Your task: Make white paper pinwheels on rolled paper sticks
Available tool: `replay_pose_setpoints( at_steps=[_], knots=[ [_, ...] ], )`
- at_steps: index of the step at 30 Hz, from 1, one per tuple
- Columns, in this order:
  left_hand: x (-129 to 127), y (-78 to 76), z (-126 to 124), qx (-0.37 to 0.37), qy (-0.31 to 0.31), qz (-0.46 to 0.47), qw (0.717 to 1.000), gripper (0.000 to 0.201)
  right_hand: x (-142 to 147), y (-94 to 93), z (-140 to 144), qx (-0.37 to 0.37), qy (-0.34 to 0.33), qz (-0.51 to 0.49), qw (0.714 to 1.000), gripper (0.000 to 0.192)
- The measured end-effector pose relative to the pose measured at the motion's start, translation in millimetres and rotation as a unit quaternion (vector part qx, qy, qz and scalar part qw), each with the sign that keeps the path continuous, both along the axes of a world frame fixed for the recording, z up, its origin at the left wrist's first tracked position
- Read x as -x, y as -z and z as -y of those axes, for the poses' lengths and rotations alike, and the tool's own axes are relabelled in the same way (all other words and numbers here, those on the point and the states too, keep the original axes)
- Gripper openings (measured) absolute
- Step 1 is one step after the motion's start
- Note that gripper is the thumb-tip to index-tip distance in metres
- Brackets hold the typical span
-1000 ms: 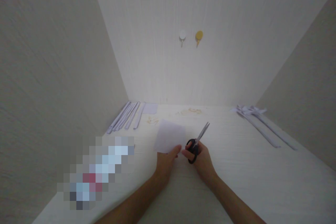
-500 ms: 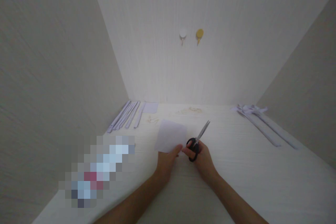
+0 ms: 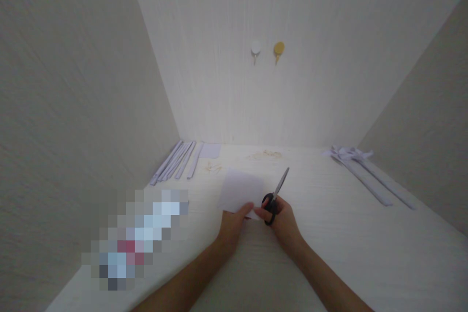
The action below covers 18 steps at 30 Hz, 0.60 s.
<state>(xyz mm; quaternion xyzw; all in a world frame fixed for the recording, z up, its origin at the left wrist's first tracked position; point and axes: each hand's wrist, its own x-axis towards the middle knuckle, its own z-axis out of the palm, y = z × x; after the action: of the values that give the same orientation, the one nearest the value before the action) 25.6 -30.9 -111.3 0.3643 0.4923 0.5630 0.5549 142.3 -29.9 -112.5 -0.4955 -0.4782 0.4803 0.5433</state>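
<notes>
A square sheet of white paper [image 3: 241, 188] is pinched at its lower edge by my left hand [image 3: 233, 224], thumb on top and fingers underneath. My right hand [image 3: 283, 219] is closed round the black handles of a pair of scissors [image 3: 281, 181], with fingers through the loops. The blades point up and away to the right, beside the paper, and look closed. My right thumb is close to the paper's lower right corner; whether it touches the paper I cannot tell.
Several folded paper strips [image 3: 175, 161] and a small paper sheet [image 3: 209, 150] lie at the back left. Rubber bands [image 3: 271, 154] sit near the back wall. Long paper strips [image 3: 369, 180] lie at the right. A blurred-out object [image 3: 146, 234] is at left. Two hooks [image 3: 279, 48] are on the wall.
The scissor blades have come together from slightly apart. The paper has shifted a little to the right, nearer the scissors.
</notes>
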Motion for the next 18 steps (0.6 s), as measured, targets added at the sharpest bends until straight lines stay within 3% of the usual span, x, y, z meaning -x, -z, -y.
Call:
replay_pose_setpoints(
  at_steps=[7, 10, 18],
  knots=[
    [4, 9.7, -12, 0.013, -0.016, 0.014, 1.000, 0.020, 2, -5.3, 2, 0.005, -0.006, 0.037, 0.999, 0.026],
    [11, 7.5, -22, -0.002, -0.052, 0.065, 0.997, 0.015, 1, -9.8, 3, 0.014, -0.054, 0.057, 0.997, 0.029],
    [22, -1.3, -33, -0.016, -0.063, 0.165, 0.984, 0.014, -3, -8.1, 8, 0.050, -0.189, 0.198, 0.960, 0.037]
  ],
)
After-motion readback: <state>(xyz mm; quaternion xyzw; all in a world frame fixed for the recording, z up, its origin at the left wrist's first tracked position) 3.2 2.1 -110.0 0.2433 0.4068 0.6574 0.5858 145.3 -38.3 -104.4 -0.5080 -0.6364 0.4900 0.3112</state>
